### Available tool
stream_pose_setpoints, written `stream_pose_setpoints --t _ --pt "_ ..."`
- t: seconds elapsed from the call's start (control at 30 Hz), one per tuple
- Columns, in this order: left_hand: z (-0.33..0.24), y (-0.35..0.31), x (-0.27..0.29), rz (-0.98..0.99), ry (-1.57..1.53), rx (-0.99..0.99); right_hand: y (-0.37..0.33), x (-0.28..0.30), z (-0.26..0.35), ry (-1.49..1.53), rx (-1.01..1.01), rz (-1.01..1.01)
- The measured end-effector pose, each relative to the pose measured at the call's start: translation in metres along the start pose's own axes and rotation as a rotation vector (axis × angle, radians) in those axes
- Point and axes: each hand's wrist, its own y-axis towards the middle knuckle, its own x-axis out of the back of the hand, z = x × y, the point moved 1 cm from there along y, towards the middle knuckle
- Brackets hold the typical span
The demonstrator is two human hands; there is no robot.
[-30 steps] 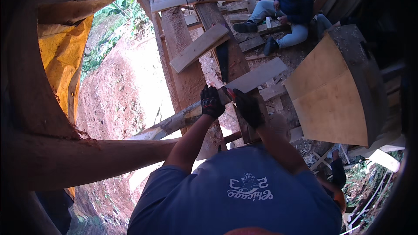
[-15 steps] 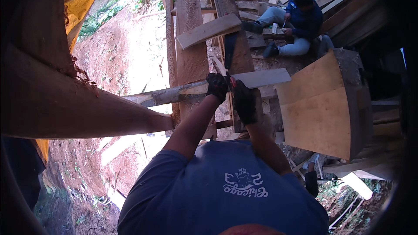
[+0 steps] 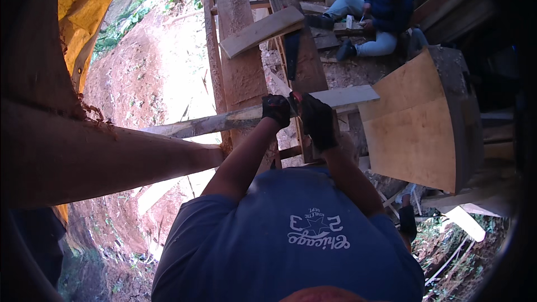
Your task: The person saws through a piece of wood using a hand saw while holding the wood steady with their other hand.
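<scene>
My right hand (image 3: 318,123), in a dark glove, is closed around the red-and-black handle (image 3: 296,98) of a handsaw. The saw's dark blade (image 3: 291,59) points away from me over a long brown plank. Beside it on the left, my gloved left hand (image 3: 277,110) is closed in a fist near a pale board. Its fingers hide what they grip. The pale board (image 3: 349,96) lies crosswise and sticks out to the right past my right hand. A thin light strip of wood (image 3: 278,84) shows just beyond my left hand.
A short board (image 3: 263,31) lies across the long planks (image 3: 240,39) farther off. A thick log (image 3: 123,156) comes in from the left. At right stands a plywood panel (image 3: 411,123). A seated person (image 3: 386,8) works on wood at the far right, among stacked boards (image 3: 453,8).
The whole view has shifted slightly, so the far boards sit higher and farther left in the picture. Both hands stay close together by the saw, with only a small movement.
</scene>
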Motion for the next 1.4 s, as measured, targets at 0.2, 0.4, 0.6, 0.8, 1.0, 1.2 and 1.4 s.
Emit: stream_pose_setpoints --t 0.2,0.4,0.6,0.8,1.0,1.2,1.4 --pt "0.019 -0.002 -0.051 -0.436 -0.072 -0.025 0.002 -0.019 0.003 -0.031 0.123 -0.182" --pt "0.010 0.011 -0.046 -0.486 0.156 -0.066 -0.002 -0.006 0.032 -0.065 0.062 -0.030" --pt "0.021 0.004 -0.011 -0.257 0.023 -0.075 -0.022 -0.017 0.014 -0.098 0.012 -0.163" --pt "0.034 0.019 0.033 0.031 -0.105 -0.020 -0.024 0.037 0.048 0.007 -0.098 -0.038" --pt "0.035 0.013 0.016 -0.109 -0.088 -0.104 -0.045 0.078 0.070 0.078 -0.154 -0.023" --pt "0.039 0.016 0.021 -0.027 -0.125 -0.100 -0.060 0.127 0.097 0.043 -0.207 0.077" --pt "0.044 0.024 -0.003 -0.158 -0.193 -0.116 -0.073 0.126 0.109 0.047 -0.286 0.107"
